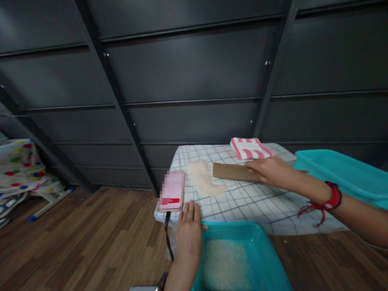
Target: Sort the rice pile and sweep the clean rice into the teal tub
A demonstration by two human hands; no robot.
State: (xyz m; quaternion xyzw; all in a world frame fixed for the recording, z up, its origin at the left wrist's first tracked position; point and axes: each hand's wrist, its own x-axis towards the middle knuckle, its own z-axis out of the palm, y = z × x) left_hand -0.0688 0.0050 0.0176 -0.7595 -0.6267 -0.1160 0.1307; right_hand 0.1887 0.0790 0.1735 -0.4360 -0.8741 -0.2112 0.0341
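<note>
My right hand [266,169] grips a flat brown cardboard strip [232,171] held edge-down on the checked tablecloth [257,202], just right of a heap of white rice [203,178]. A red band sits on that wrist. My left hand [189,226] rests with fingers together on the near left rim of a teal tub [263,246] that holds more rice [226,262]; the thumb curls over the rim. The tub sits below the table's front edge.
A pink phone [172,190] with a black cable lies at the table's left corner. A folded pink-and-white striped cloth [250,148] lies at the back. A second teal tub [345,171] stands at right. Dark metal wall panels behind; wooden floor; spotted fabric [21,165] at far left.
</note>
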